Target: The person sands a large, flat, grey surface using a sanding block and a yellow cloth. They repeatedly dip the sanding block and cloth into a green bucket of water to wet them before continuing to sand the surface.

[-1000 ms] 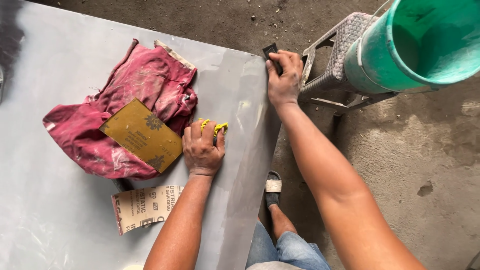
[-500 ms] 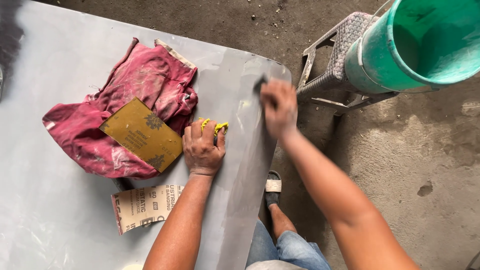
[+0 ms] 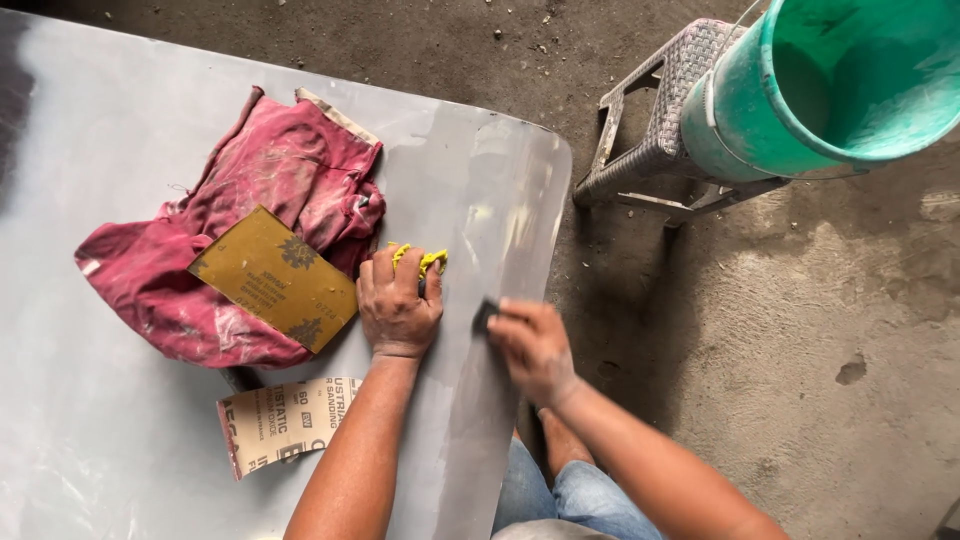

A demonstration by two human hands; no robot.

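**Two hands on a grey panel**

Two hands work the grey panel [image 3: 120, 180]. Near them lie a red rag [image 3: 260, 190] and brown sandpaper sheet [image 3: 275, 278]. The left hand [image 3: 398, 305] is closed over a yellow cloth [image 3: 430, 262]; the right hand [image 3: 535, 345] grips a dark block [image 3: 484, 316] against the panel's edge.

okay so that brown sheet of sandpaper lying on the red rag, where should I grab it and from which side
Take the brown sandpaper sheet by its lower right corner, coming in from the right, beside the left hand. The sheet lies flat on the crumpled red rag, and that corner seems to hang past the rag's edge, so fingers could probably slip under it and pinch. Its middle lies flat, with little to catch.
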